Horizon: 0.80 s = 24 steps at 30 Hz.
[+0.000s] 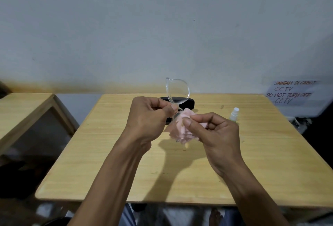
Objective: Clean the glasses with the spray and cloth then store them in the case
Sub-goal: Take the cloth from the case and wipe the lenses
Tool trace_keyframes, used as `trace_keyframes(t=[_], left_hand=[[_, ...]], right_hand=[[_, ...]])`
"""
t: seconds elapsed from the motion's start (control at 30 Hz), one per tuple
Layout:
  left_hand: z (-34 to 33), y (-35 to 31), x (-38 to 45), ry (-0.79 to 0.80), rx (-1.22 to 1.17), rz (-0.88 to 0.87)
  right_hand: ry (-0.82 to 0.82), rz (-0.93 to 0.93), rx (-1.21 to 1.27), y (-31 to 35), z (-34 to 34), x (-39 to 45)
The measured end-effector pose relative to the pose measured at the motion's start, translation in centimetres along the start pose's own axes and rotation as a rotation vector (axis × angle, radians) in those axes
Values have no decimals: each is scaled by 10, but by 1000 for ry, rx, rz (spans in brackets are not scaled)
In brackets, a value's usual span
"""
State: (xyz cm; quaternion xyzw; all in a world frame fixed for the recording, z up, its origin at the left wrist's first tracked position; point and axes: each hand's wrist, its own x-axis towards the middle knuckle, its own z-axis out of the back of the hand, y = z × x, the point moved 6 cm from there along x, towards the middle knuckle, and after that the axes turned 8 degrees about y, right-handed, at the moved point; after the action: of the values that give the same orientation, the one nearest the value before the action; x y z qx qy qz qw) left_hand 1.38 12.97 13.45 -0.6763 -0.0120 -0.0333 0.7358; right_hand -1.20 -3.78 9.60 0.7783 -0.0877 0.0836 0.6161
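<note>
A: In the head view, where does the work stand?

B: Mid-wipe, by the look of it. The left hand [149, 115] pinches the clear plastic-framed glasses [177, 91] near the bridge, thumb and curled fingers closed on the frame, and holds them raised above the light wooden table [261, 153]. One lens stands up bare; the lower lens is wrapped in the pale pink cleaning cloth [182, 128], which the right hand [214, 132] grips between thumb and fingers.

A: So the spraying is done?

B: That is a judgement. The small white-capped spray bottle [234, 114] stands upright on the table to the right, apart from both hands, so spraying seems finished. Wiping is underway; whether the upper lens has been cleaned cannot be told.

A: And what is left?

B: Finishing the lenses, folding the arms, and stowing the glasses. The black hard glasses case [187, 102] lies on the table behind the hands, partly hidden; whether it is open or closed cannot be told.

A: Counts?

B: One pair of glasses, one cloth, one spray bottle, one case, two hands. Also a second wooden table [23, 106] at left and one handwritten paper sign [293, 91] on the wall at right.
</note>
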Motion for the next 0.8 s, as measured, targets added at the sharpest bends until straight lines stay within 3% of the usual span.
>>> trace_keyframes(t=[0.37, 0.8], left_hand=[[2, -2, 1, -38, 31, -20], [-13, -4, -4, -70, -13, -61]], right_hand=[[64, 19, -110, -3, -9, -5], [-31, -96, 126, -5, -11, 4]])
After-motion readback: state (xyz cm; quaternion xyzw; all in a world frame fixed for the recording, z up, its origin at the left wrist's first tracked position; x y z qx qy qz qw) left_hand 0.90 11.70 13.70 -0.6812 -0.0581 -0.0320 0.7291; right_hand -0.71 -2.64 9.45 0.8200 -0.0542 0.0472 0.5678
